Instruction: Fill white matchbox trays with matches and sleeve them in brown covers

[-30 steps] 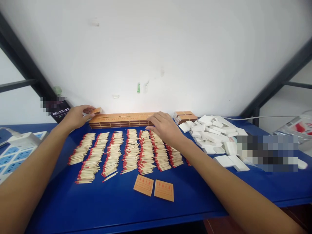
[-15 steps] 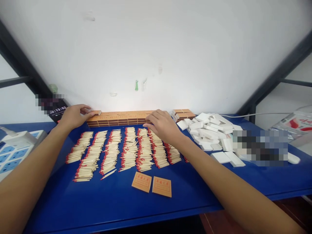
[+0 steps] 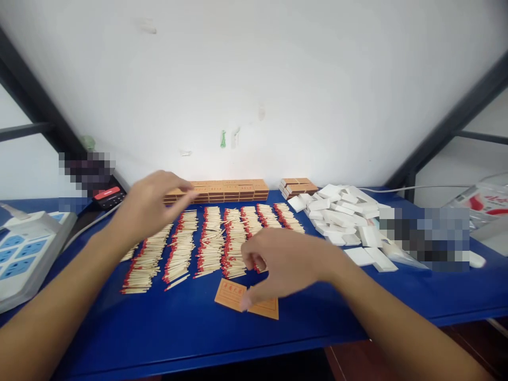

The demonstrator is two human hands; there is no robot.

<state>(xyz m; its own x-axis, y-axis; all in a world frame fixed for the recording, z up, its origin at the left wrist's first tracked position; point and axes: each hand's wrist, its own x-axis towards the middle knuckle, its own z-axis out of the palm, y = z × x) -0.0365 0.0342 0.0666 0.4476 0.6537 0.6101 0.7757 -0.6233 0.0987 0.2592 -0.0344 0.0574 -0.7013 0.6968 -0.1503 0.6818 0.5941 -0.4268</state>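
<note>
Now, both hands have left their earlier places at the two ends of the box row: the left hand [image 3: 159,203] has come inward and the right hand [image 3: 283,259] has come down toward the front. The left is loosely open, thumb and fingers apart, with nothing visible in its grip; it overlaps the left part of the row of orange boxes [image 3: 238,191], and whether it touches them cannot be told. The right is half-curled, thumb apart from the bent fingers, also with nothing visible in it; its thumb is over two flat orange printed squares [image 3: 229,291] lying side by side, contact unclear. This suggests the row has been let go, and that attention has shifted from it to the squares. The row runs along the wall [image 3: 238,79], its left end hidden behind the left hand. Between row and squares, red-tipped matchsticks [image 3: 210,238] lie in columns, some partly covered by the hands. To the right are a small bundle of orange boxes [image 3: 299,186] and a heap of white pieces [image 3: 343,211]; to the left, a power strip [image 3: 24,254]. All rest on a blue surface [image 3: 151,338].
</note>
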